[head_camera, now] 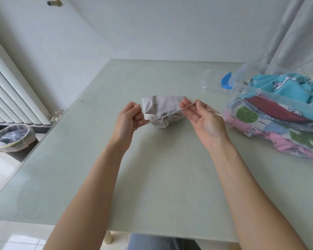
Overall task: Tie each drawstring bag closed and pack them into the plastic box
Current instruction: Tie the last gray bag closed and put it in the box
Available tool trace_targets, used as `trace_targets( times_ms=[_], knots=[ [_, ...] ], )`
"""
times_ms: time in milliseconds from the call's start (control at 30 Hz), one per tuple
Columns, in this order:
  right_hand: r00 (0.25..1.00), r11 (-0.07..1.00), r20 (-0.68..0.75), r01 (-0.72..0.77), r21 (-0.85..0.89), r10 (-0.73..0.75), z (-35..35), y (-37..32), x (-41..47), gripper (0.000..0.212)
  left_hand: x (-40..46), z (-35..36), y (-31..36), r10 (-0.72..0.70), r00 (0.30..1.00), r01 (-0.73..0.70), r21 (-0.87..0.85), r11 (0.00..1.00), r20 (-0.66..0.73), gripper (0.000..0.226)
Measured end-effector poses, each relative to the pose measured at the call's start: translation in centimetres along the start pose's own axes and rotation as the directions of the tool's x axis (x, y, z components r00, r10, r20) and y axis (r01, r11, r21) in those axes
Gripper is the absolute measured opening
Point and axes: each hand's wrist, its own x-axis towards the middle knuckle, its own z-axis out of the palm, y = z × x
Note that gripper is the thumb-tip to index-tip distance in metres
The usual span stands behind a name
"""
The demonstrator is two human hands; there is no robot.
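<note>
Grey bag (161, 109) mouth faces viewer, seemingly.

Both hands (129, 118) (204, 121) seemingly pull cord (172, 112) of grey bag (161, 109) taut

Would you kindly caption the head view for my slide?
Both hands, left and right, pull a grey drawstring bag closed beside the plastic box.

Pale green table (152, 177), glass-topped, one cream leg (108, 238) showing under near edge. White radiator (9, 91) along left wall; valve (57, 115) at its lower end. Bin (12, 138) with clear liner on floor beside it. Sheer curtain (294, 31) far right. Brass wall fitting (55, 1) top left.
</note>
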Motion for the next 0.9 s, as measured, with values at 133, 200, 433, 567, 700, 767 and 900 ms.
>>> trace_targets(
  times_ms=[133,200,433,567,700,767,900],
  knots=[
    [0.992,0.97,-0.125,-0.001,-0.244,-0.03,-0.9,0.0,0.1,0.019,0.3,-0.6,0.0,0.015,0.996,0.0,0.172,0.985,-0.084,0.031],
    [0.997,0.877,-0.061,0.003,-0.481,-0.037,-1.9,-0.1,0.1,0.014,0.4,-1.2,0.0,0.033,0.991,-0.002,0.234,0.972,-0.127,0.03],
    [0.981,-0.032,0.099,0.105,-0.994,0.165,-3.4,-3.0,-0.5,0.055,0.4,-3.1,0.1,0.201,0.959,0.027,0.77,0.637,-0.199,0.037],
    [0.973,0.23,0.229,0.223,-0.947,0.002,-2.0,-3.2,-1.1,0.029,0.4,-3.9,0.5,0.444,0.863,0.097,0.94,0.327,-0.243,0.033],
    [0.933,0.151,0.281,0.319,-0.936,-0.225,-0.8,-0.7,-1.1,0.009,0.1,-3.3,0.3,0.562,0.823,-0.355,0.844,0.402,0.079,0.021],
    [0.928,0.095,0.315,0.338,-0.936,-0.2,-0.6,0.5,-1.2,0.018,-0.5,-2.5,0.3,0.416,0.874,-0.444,0.76,0.474,0.25,0.019],
    [0.932,-0.013,0.328,0.33,-0.944,-0.155,-0.3,2.0,-1.2,0.022,-0.9,-1.6,-0.5,0.198,0.91,-0.414,0.763,0.496,0.365,0.013]
  ],
)
